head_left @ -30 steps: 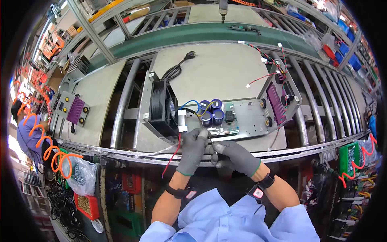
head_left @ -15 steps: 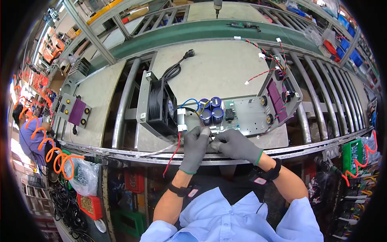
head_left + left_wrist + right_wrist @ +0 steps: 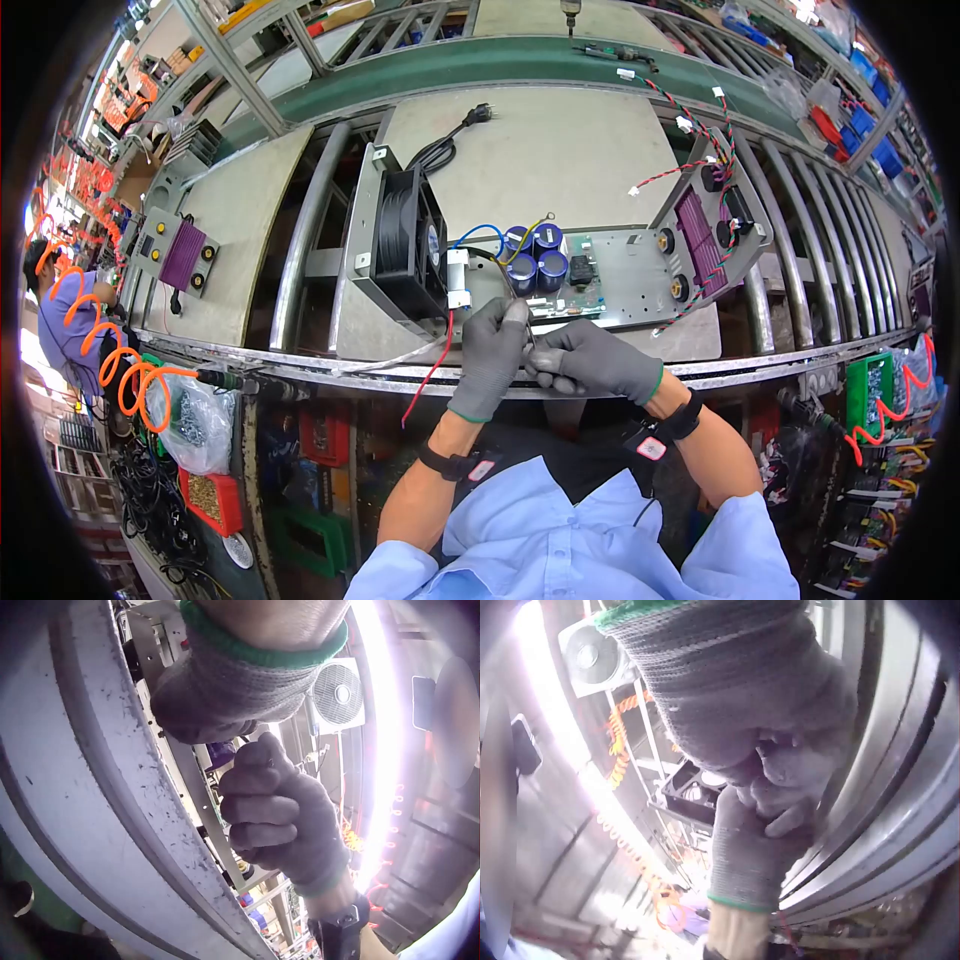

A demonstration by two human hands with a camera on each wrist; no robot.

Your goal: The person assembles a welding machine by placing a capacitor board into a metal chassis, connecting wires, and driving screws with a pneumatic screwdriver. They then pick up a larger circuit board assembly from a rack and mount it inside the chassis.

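Both hands wear grey gloves with green cuffs and meet at the front edge of an open metal chassis. My left hand pinches a thin dark wire that comes from the chassis. Close on its right, my right hand pinches the same wire with curled fingers; its end is hidden between the gloves. Behind them stand several blue capacitors on a green circuit board. A yellow wire with a ring terminal rises over the capacitors. A black fan sits to the left, beside a white part.
A red wire hangs over the front rail. The chassis's purple panel carries twisted wires with white plugs. A black power cord lies on the board behind. Metal rollers flank the board. Another unit stands at left.
My right hand has come up closer to the left one, its fingers gathered in. The yellow wire's ring end now stands out over the capacitors. The head view has shifted slightly.
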